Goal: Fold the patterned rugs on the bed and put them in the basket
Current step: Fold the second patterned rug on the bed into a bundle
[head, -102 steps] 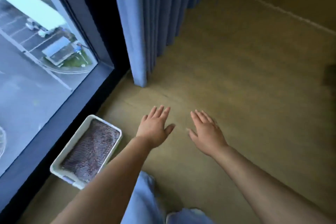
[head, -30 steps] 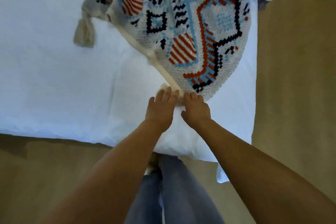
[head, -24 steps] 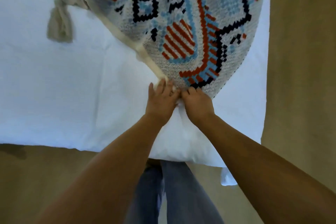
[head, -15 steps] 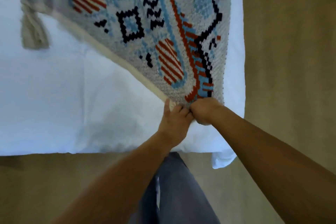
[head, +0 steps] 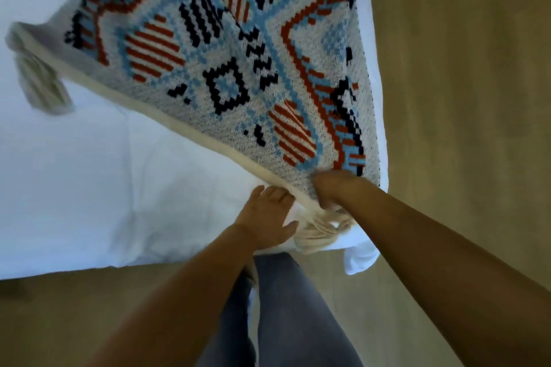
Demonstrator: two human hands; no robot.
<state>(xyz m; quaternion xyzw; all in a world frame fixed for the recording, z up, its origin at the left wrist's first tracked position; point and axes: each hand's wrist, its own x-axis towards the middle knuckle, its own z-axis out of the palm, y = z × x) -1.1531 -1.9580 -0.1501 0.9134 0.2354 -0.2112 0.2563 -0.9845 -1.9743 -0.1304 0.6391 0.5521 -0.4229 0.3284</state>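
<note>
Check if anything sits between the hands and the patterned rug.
Nothing visible. The right hand grips the near corner of the blue, red and black woven rug; the left hand rests at its cream border on the white bed. The basket is not in view.

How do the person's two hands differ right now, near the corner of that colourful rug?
The left hand has straight, spread fingers, while the right hand is curled tight. The left hand rests on the white bedsheet, just off the patterned rug, while the right hand grips that rug's near corner. Both hands sit close together by the corner tassel, at the bed's near edge.
</note>
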